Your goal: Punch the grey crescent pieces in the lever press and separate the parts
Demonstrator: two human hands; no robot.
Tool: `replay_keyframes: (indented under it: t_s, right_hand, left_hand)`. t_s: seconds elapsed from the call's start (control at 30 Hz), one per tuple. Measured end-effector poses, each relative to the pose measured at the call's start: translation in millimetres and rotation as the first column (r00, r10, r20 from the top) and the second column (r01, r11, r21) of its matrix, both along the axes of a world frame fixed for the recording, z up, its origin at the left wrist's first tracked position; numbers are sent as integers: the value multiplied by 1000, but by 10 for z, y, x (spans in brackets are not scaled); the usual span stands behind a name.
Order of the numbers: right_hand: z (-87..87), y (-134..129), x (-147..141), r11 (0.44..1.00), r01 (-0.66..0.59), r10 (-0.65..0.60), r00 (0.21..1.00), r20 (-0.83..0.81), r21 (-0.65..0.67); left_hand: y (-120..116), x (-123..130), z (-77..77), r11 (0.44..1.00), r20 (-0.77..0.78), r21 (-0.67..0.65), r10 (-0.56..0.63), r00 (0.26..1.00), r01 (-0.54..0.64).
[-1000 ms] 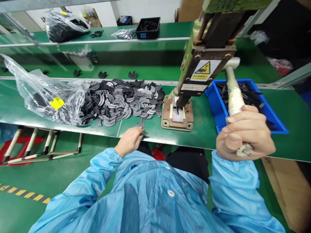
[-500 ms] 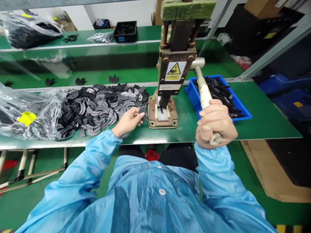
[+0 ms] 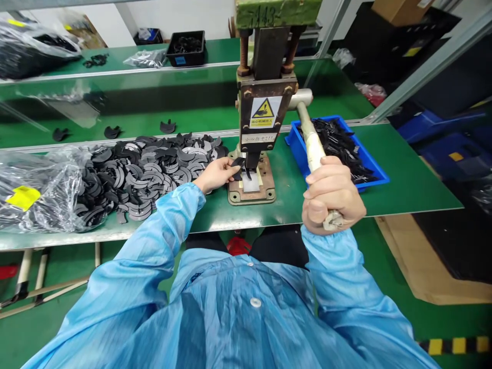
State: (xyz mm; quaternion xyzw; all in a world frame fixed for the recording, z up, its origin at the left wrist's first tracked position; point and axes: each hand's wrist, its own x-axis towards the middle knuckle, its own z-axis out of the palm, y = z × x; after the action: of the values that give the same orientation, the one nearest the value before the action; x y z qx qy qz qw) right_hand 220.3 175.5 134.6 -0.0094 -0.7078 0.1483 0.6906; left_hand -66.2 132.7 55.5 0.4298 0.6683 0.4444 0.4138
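Observation:
Between the fingertips of my left hand point(image 3: 216, 175) is a black curved plastic piece point(image 3: 238, 163), held at the left side of the hand press point(image 3: 265, 82). The piece reaches over the press base point(image 3: 271, 179), close to the ram's lower end. A small dark curved strip point(image 3: 248, 174) shows on the light plate under the ram. My right hand point(image 3: 333, 193) is wrapped round the press lever point(image 3: 313, 143), which slants up to the press head. Left of the press lies a heap of dark curved pieces point(image 3: 142, 177).
A blue bin point(image 3: 378, 182) of thin black parts stands right of the press. A clear plastic bag point(image 3: 49, 200) lies at the heap's left. Several loose pieces lie along the bench's back edge. A black tray point(image 3: 186, 60) sits on the shelf behind.
My left hand has carried the black piece from beside the press base to over it, near the ram. My right hand keeps its grip on the lever. The view has shifted slightly.

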Motion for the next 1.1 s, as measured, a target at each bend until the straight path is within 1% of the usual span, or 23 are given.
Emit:
replay_keyframes:
  t_s: [0.2,0.33,0.47,0.67,0.77,0.83,0.9,0.97,1.03,1.1]
  right_hand:
    - [-16,13,8,1000,-7,7,1000,20,8]
    - [-4,-8,18,1000,-3,3,1000,14,10]
    - [7,-48,32,1000,16,-15,999,41,-20]
    - [29,-84,12,999,24,-23,1000,14,-49]
    - [38,-82,4,998,35,-34,999,19,-50]
    - [25,-78,7,998,43,-42,999,22,-46]
    - [0,-77,10,998,47,-46,999,24,-40]
    - [-11,-77,6,998,48,-47,999,23,-37]
    - [45,-65,-13,999,44,-44,999,11,-31]
    - [218,-23,-51,1000,11,-12,999,-30,-12]
  left_hand:
    - [0,-3,-32,999,20,42,-14,1000,13]
    - [13,10,15,999,-10,38,-28,1000,29]
    - [36,19,79,999,-50,-4,-42,998,42]
    - [99,15,155,991,-27,-125,-48,998,44]
    - [141,2,221,979,10,-191,-64,998,65]
    - [160,-2,273,962,70,-256,-74,995,90]
    - [163,6,321,939,155,-328,-55,986,104]
    - [148,29,354,923,224,-373,-8,974,93]
    - [121,66,365,922,262,-381,36,964,70]
    - [89,113,353,932,279,-361,70,958,37]
